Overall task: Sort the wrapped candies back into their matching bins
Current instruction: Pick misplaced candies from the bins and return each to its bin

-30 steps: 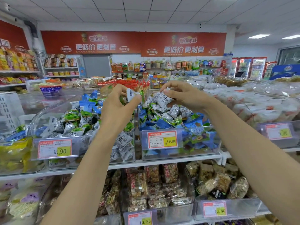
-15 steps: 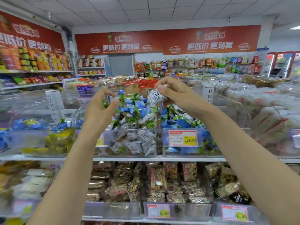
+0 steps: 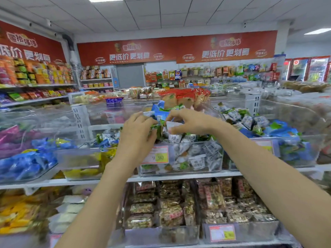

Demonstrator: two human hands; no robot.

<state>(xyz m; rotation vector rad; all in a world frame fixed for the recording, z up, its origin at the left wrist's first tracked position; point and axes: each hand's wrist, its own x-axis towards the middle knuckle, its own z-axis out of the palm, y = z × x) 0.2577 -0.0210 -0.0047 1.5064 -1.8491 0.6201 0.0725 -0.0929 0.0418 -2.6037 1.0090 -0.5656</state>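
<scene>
We record that the right hand (image 3: 189, 122), which half a second ago held the white wrapped candy (image 3: 173, 125) aloft between two bins, is now down over the middle bin (image 3: 179, 173). Its fingers (image 3: 172, 116) pinch narrowly on the candy, just above the pile. The left hand (image 3: 137, 135) has also come in and lies on the same pile. Its fingers are curled down among green wrappers (image 3: 155, 130), and we cannot tell whether they grip one. In our judgement the candy, taken a second ago from the right bin (image 3: 304, 158) of blue and green packets, is about to be released among matching white wrappers, so this one item is nearly sorted. The middle bin carries a price tag (image 3: 155, 156) on its clear front wall and stands on a white shelf (image 3: 229, 174) among other clear bins. Beneath it, lower bins (image 3: 241, 228) hold bars that look like nut brittle. The room is a shop, with red banners (image 3: 175, 49) along the far wall, stocked shelving (image 3: 35, 85) to the left, glass-door coolers (image 3: 308, 68) to the right and a panelled ceiling above.
</scene>
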